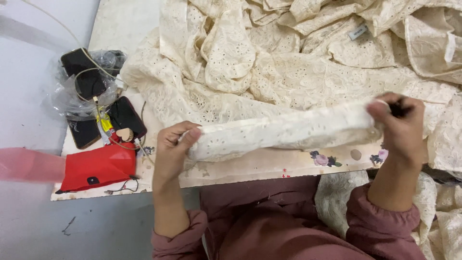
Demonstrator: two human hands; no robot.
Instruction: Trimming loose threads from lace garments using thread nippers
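A strip of cream eyelet lace fabric (284, 132) is stretched level between both hands above the table's front edge. My left hand (174, 147) pinches its left end, fingers closed over the folded edge. My right hand (399, 127) grips the right end; a small dark object shows between its fingers, too hidden to name. Behind the strip lies a large heap of the same cream lace cloth (298, 53), with a small white label (357, 32) sewn in. More lace hangs over my lap (337, 197) at the lower right.
The table (120, 24) has a pale worn top with small flower prints near its front edge. At the left lie several dark phones (126, 115), a clear plastic bag with cables (86, 77), and a red pouch (98, 166). Grey floor lies to the left.
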